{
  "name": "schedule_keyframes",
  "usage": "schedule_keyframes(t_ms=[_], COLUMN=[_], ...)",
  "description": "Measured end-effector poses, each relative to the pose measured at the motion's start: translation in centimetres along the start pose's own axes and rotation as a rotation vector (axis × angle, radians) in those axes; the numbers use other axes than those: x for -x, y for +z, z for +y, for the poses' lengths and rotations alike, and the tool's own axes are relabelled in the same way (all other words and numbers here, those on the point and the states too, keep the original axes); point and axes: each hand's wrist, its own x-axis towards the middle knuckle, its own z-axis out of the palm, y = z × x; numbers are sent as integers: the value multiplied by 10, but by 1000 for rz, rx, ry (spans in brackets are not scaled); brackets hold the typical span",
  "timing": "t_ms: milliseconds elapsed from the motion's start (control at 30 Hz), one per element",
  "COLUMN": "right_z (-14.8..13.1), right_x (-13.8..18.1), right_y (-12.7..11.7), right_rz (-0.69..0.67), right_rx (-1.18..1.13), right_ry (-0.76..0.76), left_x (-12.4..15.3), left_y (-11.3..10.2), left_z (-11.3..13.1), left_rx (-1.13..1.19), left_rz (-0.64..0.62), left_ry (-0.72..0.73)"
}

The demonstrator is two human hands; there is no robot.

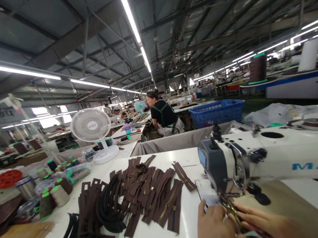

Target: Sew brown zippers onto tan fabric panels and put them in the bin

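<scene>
At the needle end of a white sewing machine (232, 160), both hands work close together on a small dark piece with a gold-coloured edge (233, 213). Its kind is hard to make out, since the fingers cover most of it. My left hand (217, 225) has its fingers curled and pressed down beside the presser foot. From the other side, my right hand (263, 220) closes on the same piece with long, bent fingers; its thumb is hidden. To the left lies a heap of brown zippers (154, 194) with brass-coloured teeth, one lone zipper (184, 175) nearest the machine.
Black strips (110, 206) and brown fabric loops (90, 211) lie beside the zippers. Farther left stand thread spools (59, 195), a metal cup (26, 187) and a white fan (91, 126). Beyond the table are a blue basket (217, 112) and a seated person (164, 114).
</scene>
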Motion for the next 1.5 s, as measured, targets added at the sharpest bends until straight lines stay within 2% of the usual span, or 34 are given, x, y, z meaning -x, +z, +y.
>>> schedule_keyframes(t_ms=[100, 200, 500, 833, 1233, 1367, 1500], right_z=[-11, -18, -24, -15, -13, -7, 3], right_x=[0, -4, -9, -6, -6, -4, 0], right_y=[-5, -12, -18, -12, -11, -6, -4], right_rz=[-33, -72, -80, -68, -115, -85, -49], right_rx=[29, 36, 101, 32, -3, -49, -97], right_ry=[19, 41, 13, 48, 100, 107, 107], left_x=[4, 2, 1, 1, -1, -1, -1], left_y=[-34, -44, -41, -43, -43, -35, -15], left_z=[13, 17, 14, 13, 12, 8, -2], left_rx=[155, 205, 224, 226, 245, 242, 184], left_rz=[-44, -71, -73, -93, -98, -95, -71], left_ry=[-69, -82, -89, -92, -110, -114, -85])
